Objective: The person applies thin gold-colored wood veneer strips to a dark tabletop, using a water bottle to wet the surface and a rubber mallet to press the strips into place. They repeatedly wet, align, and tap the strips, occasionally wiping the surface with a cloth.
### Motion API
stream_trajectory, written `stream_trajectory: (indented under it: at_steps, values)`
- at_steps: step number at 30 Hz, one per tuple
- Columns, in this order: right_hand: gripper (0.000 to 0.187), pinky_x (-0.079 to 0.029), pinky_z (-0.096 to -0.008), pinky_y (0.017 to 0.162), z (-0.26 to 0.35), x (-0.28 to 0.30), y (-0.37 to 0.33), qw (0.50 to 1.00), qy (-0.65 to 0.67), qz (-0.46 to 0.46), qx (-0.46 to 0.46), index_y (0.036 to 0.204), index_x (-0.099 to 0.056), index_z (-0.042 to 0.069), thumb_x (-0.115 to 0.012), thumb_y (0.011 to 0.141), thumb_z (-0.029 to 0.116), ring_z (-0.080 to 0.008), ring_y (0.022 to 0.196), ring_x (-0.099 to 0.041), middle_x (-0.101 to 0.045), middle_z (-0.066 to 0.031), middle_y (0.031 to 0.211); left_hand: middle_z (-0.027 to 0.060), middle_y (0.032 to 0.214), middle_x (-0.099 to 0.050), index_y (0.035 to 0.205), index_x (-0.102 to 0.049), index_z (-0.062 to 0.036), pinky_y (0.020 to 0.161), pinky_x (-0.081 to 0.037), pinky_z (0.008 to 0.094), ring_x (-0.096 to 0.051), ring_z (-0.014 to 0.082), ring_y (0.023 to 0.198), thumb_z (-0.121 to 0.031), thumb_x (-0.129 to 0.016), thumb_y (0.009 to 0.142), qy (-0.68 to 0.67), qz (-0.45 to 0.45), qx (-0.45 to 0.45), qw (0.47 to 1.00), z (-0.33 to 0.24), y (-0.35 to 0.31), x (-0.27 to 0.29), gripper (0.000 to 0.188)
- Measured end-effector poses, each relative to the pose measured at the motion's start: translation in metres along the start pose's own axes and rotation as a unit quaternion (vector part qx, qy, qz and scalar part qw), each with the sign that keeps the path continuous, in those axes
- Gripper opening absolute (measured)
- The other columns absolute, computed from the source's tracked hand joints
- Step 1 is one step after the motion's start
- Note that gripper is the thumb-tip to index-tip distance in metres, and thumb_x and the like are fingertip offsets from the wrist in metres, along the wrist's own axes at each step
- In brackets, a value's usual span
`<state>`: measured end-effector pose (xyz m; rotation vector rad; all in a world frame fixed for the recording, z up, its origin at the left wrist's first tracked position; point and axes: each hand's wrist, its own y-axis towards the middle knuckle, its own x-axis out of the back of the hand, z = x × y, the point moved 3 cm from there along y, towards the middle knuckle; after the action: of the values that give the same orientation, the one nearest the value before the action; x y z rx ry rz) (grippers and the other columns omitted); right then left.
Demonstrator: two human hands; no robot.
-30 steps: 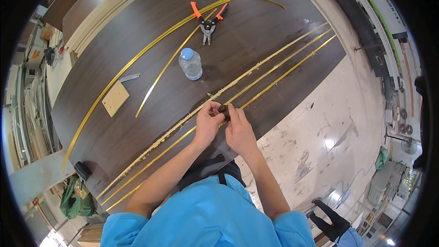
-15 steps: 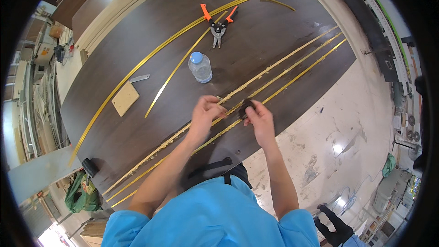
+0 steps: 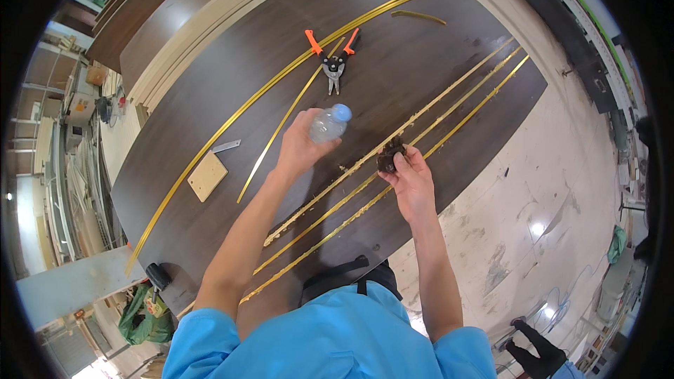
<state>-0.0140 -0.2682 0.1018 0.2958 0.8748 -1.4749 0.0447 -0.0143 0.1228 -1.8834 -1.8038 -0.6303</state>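
A clear plastic bottle [image 3: 327, 126] with a blue cap is in the grasp of my left hand [image 3: 298, 147], its cap leaning to the right over the dark board [image 3: 281, 189]. My right hand [image 3: 413, 182] pinches a crumpled dark brown or black rag [image 3: 390, 156] just above the long strips. Three thin parallel lines cross the board diagonally; the nearest gold strip [image 3: 449, 139] shines, and flaky yellowish residue [image 3: 411, 123] lies along them. My fingers on the far side of the bottle are partly hidden.
Beyond the bottle lie orange-handled snips [image 3: 333, 67] with handles spread. Long gold strips [image 3: 253, 102] curve along the far side, with a short offcut [image 3: 419, 16]. At left rests a tan scraper block [image 3: 207, 177] beside a small metal blade [image 3: 226, 146]. A person's dark-trousered legs [image 3: 533, 351] show lower right.
My left hand has left the strips, reached forward and taken hold of the bottle, which now tips to the right. My right hand still has the rag. The view has shifted slightly.
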Motion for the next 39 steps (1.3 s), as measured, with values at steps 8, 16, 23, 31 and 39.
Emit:
stream_trajectory:
  at_steps: [8, 16, 23, 31, 39]
  values:
    - [0.037, -0.059, -0.031, 0.088, -0.004, 0.002, 0.025, 0.992, -0.115, -0.042, 0.036, 0.14, -0.062, -0.002, -0.067, 0.107, 0.015, -0.0128, 0.103, -0.07, -0.072, -0.0063, 0.12, 0.0103, 0.104, -0.062, 0.122, -0.07, -0.0195, 0.087, -0.056, 0.0483, -0.069, 0.0324, 0.104, -0.015, -0.081, 0.071, 0.306, 0.103, -0.104, 0.941, -0.067, -0.007, 0.02, 0.053]
    - [0.041, -0.057, -0.0294, 0.089, -0.019, 0.0, 0.042, 0.993, -0.116, -0.022, 0.021, 0.142, -0.063, 0.0, -0.068, 0.106, 0.019, -0.0098, 0.104, -0.068, -0.073, -0.0034, 0.121, 0.0091, 0.104, -0.062, 0.123, -0.071, -0.0214, 0.087, -0.054, 0.0466, -0.067, 0.0313, 0.103, -0.014, -0.082, 0.072, 0.392, 0.084, -0.153, 0.903, -0.068, 0.011, 0.025, 0.052]
    - [0.039, -0.055, -0.0278, 0.087, -0.022, -0.004, 0.053, 0.989, -0.145, -0.02, 0.023, 0.141, -0.066, 0.003, -0.069, 0.106, 0.02, -0.0083, 0.103, -0.068, -0.074, -0.0009, 0.118, 0.0096, 0.104, -0.061, 0.12, -0.071, -0.0193, 0.086, -0.053, 0.0463, -0.067, 0.0311, 0.106, -0.011, -0.081, 0.073, 0.405, 0.073, -0.163, 0.897, -0.059, 0.018, 0.024, 0.048]
    - [0.035, -0.057, -0.0302, 0.086, -0.024, 0.01, 0.077, 0.992, -0.119, 0.018, 0.044, 0.137, -0.066, 0.002, -0.069, 0.105, 0.016, -0.0107, 0.105, -0.069, -0.073, -0.0031, 0.119, 0.0123, 0.113, -0.067, 0.125, -0.068, -0.0171, 0.092, -0.054, 0.0477, -0.069, 0.0347, 0.106, -0.016, -0.084, 0.075, 0.274, 0.065, -0.035, 0.959, -0.034, 0.02, 0.011, 0.052]
    - [0.028, -0.053, -0.0496, 0.096, 0.067, 0.098, 0.154, 0.614, -0.734, -0.145, 0.25, 0.12, -0.068, 0.0, -0.069, 0.097, 0.015, -0.0435, 0.108, -0.066, -0.07, -0.0221, 0.114, 0.0094, 0.122, -0.072, 0.134, -0.061, -0.0064, 0.102, -0.053, 0.0415, -0.069, 0.024, 0.113, -0.021, -0.093, 0.079, -0.12, -0.026, 0.077, 0.989, 0.026, 0.027, 0.004, 0.065]
